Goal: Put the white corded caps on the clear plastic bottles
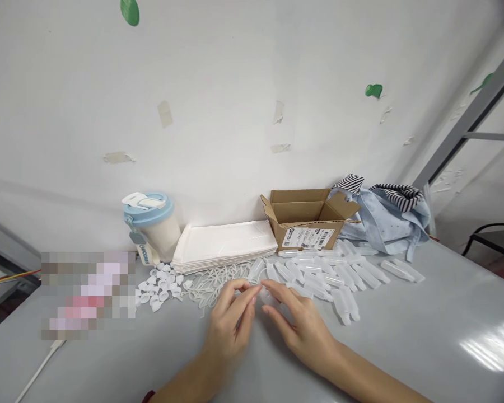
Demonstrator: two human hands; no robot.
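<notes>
My left hand [231,319] is closed, thumb and fingertips pressed together; whatever they pinch is too small to make out. Its fingertips meet those of my right hand [302,322], whose fingers curl around a translucent plastic piece [271,297], blurred and partly hidden. Just beyond both hands lies a tangle of thin, pale flexible tubes [218,282]. Several translucent plastic vials [345,305] are spread to the right of them. On the left is a heap of small white caps [163,285].
A stack of white envelopes [231,240] lies behind the tubes, between a blue-lidded cup [159,235] and an open cardboard box [306,232]. Light blue cloth [390,224] is bunched at the back right. A white cable [37,369] runs from a blurred-out item on the left. A wall borders the grey table [403,336].
</notes>
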